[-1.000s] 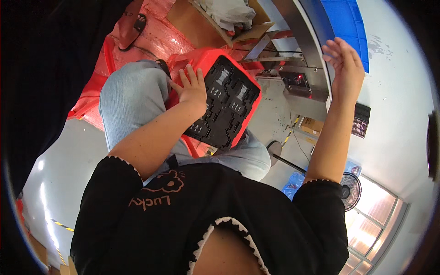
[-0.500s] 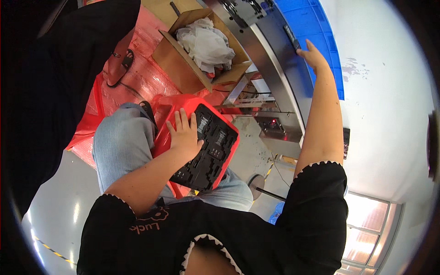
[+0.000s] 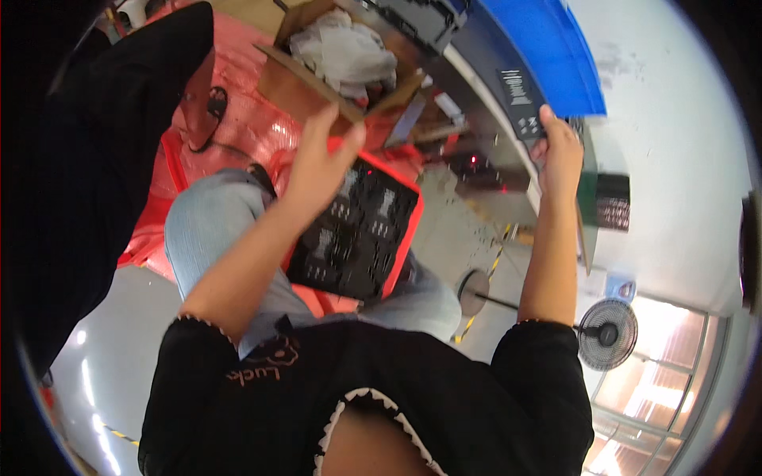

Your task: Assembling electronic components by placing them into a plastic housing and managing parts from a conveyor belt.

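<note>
My right hand (image 3: 562, 155) grips the near end of a flat black panel (image 3: 514, 91) with pale printing, thumb on top, at the edge of the metal table and in front of a blue plastic bin (image 3: 544, 47). My left hand (image 3: 321, 166) is raised over the far left side of several black panels (image 3: 349, 246). Its fingers are apart and slightly blurred, with nothing in them. Those panels lie flat, closely fitted together, on a red plastic stool (image 3: 409, 238) between my knees.
An open cardboard box (image 3: 298, 87) with crumpled white plastic stands beyond the stool. A person in black (image 3: 119, 151) is at the left. Dark stacked pieces (image 3: 613, 202) sit right of my right hand. A fan (image 3: 607, 333) stands near the window.
My right hand has drawn back toward me from the blue bin and now holds the black panel. My left hand has lifted off the panels on the stool. The head view has shifted.
</note>
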Motion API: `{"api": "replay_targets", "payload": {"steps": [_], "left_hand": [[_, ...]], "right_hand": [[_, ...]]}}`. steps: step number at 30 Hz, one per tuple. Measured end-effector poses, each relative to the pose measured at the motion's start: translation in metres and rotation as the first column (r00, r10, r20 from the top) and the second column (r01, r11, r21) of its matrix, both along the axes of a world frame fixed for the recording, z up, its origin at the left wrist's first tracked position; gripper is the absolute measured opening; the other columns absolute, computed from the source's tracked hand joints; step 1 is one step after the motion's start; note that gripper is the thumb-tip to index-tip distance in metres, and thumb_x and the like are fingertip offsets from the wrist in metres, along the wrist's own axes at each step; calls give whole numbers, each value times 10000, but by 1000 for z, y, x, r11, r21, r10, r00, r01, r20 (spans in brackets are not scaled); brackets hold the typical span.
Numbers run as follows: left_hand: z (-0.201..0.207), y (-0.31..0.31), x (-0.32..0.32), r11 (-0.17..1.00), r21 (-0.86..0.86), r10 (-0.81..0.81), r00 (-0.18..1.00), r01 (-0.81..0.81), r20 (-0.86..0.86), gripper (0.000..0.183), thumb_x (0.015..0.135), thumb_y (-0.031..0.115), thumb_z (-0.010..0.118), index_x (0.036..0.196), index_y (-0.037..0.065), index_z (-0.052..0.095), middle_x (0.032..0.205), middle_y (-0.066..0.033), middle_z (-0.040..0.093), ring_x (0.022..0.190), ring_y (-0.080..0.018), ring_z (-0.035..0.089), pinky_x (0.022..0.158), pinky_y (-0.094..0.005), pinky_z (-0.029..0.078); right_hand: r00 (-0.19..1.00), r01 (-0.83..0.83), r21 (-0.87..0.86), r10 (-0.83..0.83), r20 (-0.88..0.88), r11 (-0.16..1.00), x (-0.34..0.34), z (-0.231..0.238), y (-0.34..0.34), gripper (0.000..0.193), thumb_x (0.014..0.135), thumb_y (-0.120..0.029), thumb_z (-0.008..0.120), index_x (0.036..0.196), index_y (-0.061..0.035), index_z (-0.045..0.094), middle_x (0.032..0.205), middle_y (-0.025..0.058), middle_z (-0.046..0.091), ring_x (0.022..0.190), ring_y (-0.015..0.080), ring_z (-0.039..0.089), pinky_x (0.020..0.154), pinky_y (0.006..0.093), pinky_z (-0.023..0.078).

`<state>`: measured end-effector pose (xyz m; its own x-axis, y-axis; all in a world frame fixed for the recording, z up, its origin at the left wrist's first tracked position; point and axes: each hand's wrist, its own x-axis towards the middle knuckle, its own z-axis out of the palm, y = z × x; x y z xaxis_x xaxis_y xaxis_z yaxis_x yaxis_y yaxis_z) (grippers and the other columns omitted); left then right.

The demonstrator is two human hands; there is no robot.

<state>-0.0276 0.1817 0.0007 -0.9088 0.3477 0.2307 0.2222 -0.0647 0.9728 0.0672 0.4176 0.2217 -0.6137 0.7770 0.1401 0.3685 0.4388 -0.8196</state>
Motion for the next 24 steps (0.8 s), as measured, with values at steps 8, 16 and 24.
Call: {"api": "replay_targets", "payload": {"steps": [8, 16, 24], "left_hand": [[172, 44, -49, 918, 384, -208, 704, -100, 679, 594, 819, 420, 659, 1199, 0, 478, 1113, -150, 533, 942, -265, 557, 664, -414, 503], [135, 47, -55, 941, 305, -1, 902, -145, 432, 368, 815, 214, 662, 1078, -22, 556, 989, -120, 599, 846, -243, 593, 661, -369, 499], [80, -72, 34, 904, 374, -369, 821, 207, 436, 289, 934, 154, 500, 1174, -6, 514, 1099, -81, 593, 1007, -174, 560, 879, -305, 430]], "right_hand": [[954, 257, -729, -48, 295, 634, 195, -177, -142, 230, 867, -304, 632, 796, -89, 593, 631, -5, 555, 476, 104, 512, 465, 235, 445], [737, -113, -277, 267, 621, 954, 216, -277, -181, 508, 857, -449, 571, 696, 32, 596, 677, 191, 625, 645, 316, 626, 581, 404, 492], [899, 153, -459, 69, 432, 875, 243, -268, -155, 597, 842, -551, 547, 714, 27, 624, 652, 157, 615, 571, 272, 609, 543, 377, 473]]}}
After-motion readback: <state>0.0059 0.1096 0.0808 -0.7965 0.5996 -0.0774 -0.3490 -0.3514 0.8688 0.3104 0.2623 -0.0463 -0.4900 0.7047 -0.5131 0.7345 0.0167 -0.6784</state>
